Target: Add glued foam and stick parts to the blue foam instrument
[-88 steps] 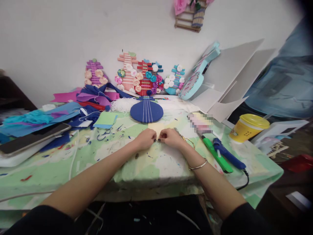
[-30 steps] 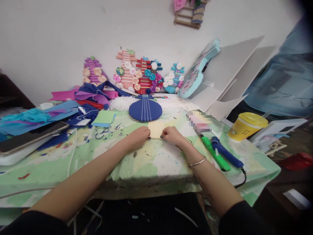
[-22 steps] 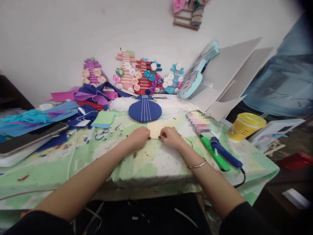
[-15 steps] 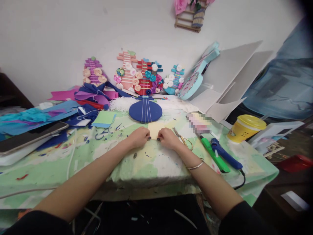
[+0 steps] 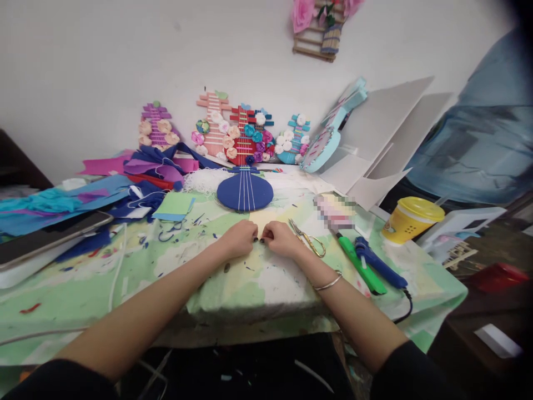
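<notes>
My left hand (image 5: 242,239) and my right hand (image 5: 280,239) are both closed, fingertips pinched and nearly meeting over the cloth-covered table. Whatever they pinch is too small to make out. Just beyond them lies a dark blue oval instrument shape (image 5: 233,191) with white strings running down its front. Gold-handled scissors (image 5: 308,238) rest beside my right hand. Further right are a green cutter (image 5: 361,266) and a blue glue gun (image 5: 381,263) with a black cord.
Decorated small instruments (image 5: 242,133) lean against the wall. Coloured fabric, a green paper square (image 5: 174,204) and a phone (image 5: 50,236) are on the left. At the right stand a yellow-lidded cup (image 5: 410,221) and grey boards (image 5: 387,128). A white cable (image 5: 118,269) crosses the left side.
My hands have come closer together, narrowing the gap between the fingertips. A thin pale line that showed between them is no longer visible. The view has shifted slightly.
</notes>
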`<state>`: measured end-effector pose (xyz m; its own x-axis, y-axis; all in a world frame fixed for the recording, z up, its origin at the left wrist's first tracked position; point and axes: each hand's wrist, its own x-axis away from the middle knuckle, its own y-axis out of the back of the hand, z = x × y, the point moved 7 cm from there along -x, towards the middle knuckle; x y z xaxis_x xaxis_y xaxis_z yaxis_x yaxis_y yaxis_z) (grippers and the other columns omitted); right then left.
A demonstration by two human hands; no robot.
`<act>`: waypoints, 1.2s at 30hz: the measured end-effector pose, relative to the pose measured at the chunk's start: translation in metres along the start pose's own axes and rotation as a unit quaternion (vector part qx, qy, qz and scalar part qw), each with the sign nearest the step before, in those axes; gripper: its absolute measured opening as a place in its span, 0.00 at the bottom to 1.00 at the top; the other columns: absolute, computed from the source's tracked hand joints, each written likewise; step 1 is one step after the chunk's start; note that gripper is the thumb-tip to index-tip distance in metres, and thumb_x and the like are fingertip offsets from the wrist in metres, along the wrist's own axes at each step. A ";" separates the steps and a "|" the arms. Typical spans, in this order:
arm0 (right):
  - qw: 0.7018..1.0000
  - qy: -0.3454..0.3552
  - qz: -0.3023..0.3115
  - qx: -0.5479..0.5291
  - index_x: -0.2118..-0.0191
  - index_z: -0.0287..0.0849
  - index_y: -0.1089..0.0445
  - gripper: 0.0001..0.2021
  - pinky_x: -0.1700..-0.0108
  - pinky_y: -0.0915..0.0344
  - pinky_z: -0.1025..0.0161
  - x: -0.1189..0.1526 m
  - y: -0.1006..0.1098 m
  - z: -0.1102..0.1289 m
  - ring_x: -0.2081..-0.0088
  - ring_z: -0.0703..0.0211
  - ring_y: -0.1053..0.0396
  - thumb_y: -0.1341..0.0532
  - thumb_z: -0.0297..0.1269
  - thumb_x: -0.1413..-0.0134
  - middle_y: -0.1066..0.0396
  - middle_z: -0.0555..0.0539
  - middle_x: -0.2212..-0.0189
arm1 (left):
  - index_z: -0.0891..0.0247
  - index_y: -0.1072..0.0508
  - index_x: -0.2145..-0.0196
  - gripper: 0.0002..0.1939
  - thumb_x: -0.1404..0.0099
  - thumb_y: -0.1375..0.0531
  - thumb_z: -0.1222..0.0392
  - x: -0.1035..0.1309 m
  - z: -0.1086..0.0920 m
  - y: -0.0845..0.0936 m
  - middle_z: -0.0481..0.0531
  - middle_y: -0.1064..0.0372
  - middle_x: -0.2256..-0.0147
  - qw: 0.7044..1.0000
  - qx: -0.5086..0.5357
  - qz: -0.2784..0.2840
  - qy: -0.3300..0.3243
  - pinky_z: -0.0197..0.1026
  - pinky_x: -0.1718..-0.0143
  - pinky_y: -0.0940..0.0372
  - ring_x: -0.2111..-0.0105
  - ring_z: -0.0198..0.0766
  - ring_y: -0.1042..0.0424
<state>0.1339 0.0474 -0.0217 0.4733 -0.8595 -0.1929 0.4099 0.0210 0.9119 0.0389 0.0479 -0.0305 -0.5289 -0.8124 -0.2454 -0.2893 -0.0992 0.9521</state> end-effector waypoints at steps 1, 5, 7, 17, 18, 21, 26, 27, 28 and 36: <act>1.000 0.003 -0.001 0.000 0.72 0.38 0.27 0.08 0.69 0.43 0.69 0.000 0.000 0.001 0.70 0.61 0.33 0.43 0.25 0.59 0.26 0.45 0.72 | 0.64 0.34 0.77 0.07 0.50 0.48 0.73 0.000 0.001 0.001 0.53 0.35 0.74 1.000 0.010 -0.003 0.003 0.40 0.71 0.44 0.72 0.40 0.37; 1.000 -0.001 0.000 -0.003 0.73 0.38 0.27 0.09 0.70 0.42 0.68 -0.004 -0.003 0.000 0.71 0.60 0.32 0.43 0.23 0.61 0.26 0.44 0.73 | 0.64 0.33 0.76 0.07 0.50 0.48 0.72 0.003 0.000 0.007 0.50 0.35 0.75 0.999 0.046 -0.015 0.003 0.38 0.71 0.43 0.73 0.37 0.36; 1.000 -0.004 0.003 -0.009 0.73 0.38 0.26 0.09 0.70 0.42 0.68 -0.006 -0.005 -0.002 0.71 0.60 0.32 0.43 0.24 0.61 0.25 0.45 0.73 | 0.64 0.33 0.75 0.07 0.49 0.47 0.72 0.004 -0.002 0.009 0.50 0.34 0.74 0.998 0.059 -0.020 -0.001 0.37 0.71 0.43 0.72 0.37 0.36; 1.000 0.012 0.000 -0.025 0.71 0.39 0.28 0.08 0.69 0.42 0.69 0.000 -0.001 0.002 0.71 0.62 0.32 0.43 0.24 0.59 0.25 0.47 0.72 | 0.64 0.34 0.76 0.06 0.49 0.47 0.71 0.007 -0.004 0.014 0.50 0.35 0.75 0.998 0.060 -0.013 -0.020 0.38 0.70 0.43 0.72 0.37 0.37; 1.000 0.013 0.000 -0.025 0.70 0.39 0.28 0.09 0.69 0.42 0.69 0.000 -0.001 0.002 0.70 0.62 0.32 0.43 0.24 0.59 0.25 0.48 0.71 | 0.64 0.34 0.76 0.06 0.49 0.48 0.72 0.007 -0.004 0.013 0.50 0.35 0.75 0.998 0.055 -0.013 -0.022 0.38 0.69 0.43 0.72 0.38 0.37; 1.000 0.015 0.001 -0.022 0.69 0.39 0.28 0.10 0.69 0.43 0.69 0.001 -0.002 0.002 0.70 0.62 0.32 0.43 0.24 0.59 0.25 0.48 0.72 | 0.64 0.35 0.78 0.07 0.50 0.48 0.73 0.005 -0.003 0.009 0.51 0.36 0.75 0.999 0.044 -0.011 -0.020 0.38 0.69 0.43 0.72 0.38 0.37; 1.000 0.012 0.002 -0.006 0.70 0.39 0.27 0.11 0.69 0.43 0.68 0.002 -0.006 0.004 0.71 0.61 0.33 0.44 0.23 0.61 0.26 0.47 0.73 | 0.64 0.33 0.78 0.07 0.53 0.48 0.73 0.000 0.000 0.004 0.51 0.36 0.77 0.999 0.035 -0.001 -0.006 0.39 0.72 0.45 0.74 0.38 0.37; 1.000 0.010 0.000 -0.001 0.70 0.39 0.27 0.11 0.69 0.43 0.68 0.002 -0.007 0.004 0.71 0.61 0.33 0.44 0.23 0.61 0.26 0.46 0.72 | 0.64 0.32 0.78 0.08 0.54 0.48 0.73 -0.001 0.000 0.003 0.51 0.36 0.76 0.999 0.034 0.000 -0.002 0.39 0.72 0.45 0.74 0.39 0.37; 1.000 0.008 -0.003 0.004 0.70 0.39 0.27 0.11 0.68 0.43 0.68 0.002 -0.007 0.004 0.70 0.60 0.32 0.44 0.24 0.61 0.26 0.46 0.72 | 0.64 0.31 0.78 0.08 0.54 0.48 0.73 -0.002 0.001 0.003 0.52 0.35 0.76 0.999 0.033 0.000 0.001 0.39 0.72 0.45 0.74 0.39 0.37; 0.998 -0.044 -0.004 0.044 0.71 0.38 0.26 0.11 0.64 0.42 0.65 -0.002 -0.008 0.005 0.65 0.55 0.31 0.45 0.25 0.58 0.25 0.41 0.69 | 0.65 0.31 0.80 0.09 0.56 0.48 0.74 -0.006 0.005 0.000 0.51 0.35 0.78 0.999 0.044 0.004 0.027 0.39 0.72 0.45 0.74 0.39 0.37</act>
<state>0.1252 0.0461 -0.0270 0.3989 -0.9007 -0.1720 0.3421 -0.0279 0.9393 0.0381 0.0557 -0.0303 -0.4886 -0.8431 -0.2247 -0.3551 -0.0432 0.9338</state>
